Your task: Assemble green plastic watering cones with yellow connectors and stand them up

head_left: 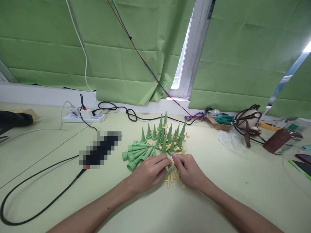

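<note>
My left hand [152, 170] is closed around a green plastic cone spike [167, 168], whose narrow tip shows below the fingers. Facing it, my right hand [191, 169] pinches a small yellow plastic fitting [172, 162] between thumb and finger. The two parts are close together; fingers hide whether they touch. Beyond my hands stand several green cone spikes [173, 144], with yellow fittings on or among them. More green spikes [136, 157] lie on their sides by my left hand. Several loose yellow fittings [168, 182] lie on the table below my hands.
A pixelated dark object [100, 150] with a black cable lies at left, before a white power strip [97, 118]. On the right are clear plastic [230, 140], a cardboard box [217, 124], a bag [249, 121] and a brown container [279, 140]. Green blinds [126, 64] hang behind.
</note>
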The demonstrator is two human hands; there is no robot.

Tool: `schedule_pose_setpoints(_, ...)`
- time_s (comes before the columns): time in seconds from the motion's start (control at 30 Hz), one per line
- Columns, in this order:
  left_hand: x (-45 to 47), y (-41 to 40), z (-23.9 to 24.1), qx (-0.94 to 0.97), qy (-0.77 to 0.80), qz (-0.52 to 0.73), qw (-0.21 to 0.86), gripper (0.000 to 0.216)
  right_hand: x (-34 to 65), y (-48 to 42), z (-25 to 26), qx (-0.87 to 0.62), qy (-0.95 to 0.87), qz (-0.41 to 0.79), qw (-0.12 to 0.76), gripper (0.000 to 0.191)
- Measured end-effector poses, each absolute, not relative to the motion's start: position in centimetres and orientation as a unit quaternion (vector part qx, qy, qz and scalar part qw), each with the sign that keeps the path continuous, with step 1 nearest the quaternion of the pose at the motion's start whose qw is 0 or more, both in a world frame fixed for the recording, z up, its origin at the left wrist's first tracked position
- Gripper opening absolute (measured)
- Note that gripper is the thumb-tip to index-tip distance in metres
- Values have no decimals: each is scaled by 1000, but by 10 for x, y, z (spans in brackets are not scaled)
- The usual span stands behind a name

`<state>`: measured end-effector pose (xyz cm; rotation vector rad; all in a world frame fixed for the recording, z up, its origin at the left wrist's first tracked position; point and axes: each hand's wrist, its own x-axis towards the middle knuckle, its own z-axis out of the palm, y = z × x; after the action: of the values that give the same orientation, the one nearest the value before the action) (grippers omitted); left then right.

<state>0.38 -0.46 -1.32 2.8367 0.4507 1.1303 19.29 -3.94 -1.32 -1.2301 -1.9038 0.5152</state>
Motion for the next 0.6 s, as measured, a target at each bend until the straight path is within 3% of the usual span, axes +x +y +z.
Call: schedule_pose_setpoints(0.6,4,-5,-13,922,154,356,15,17,191,-39,-13,-500,-746,203,390,46)
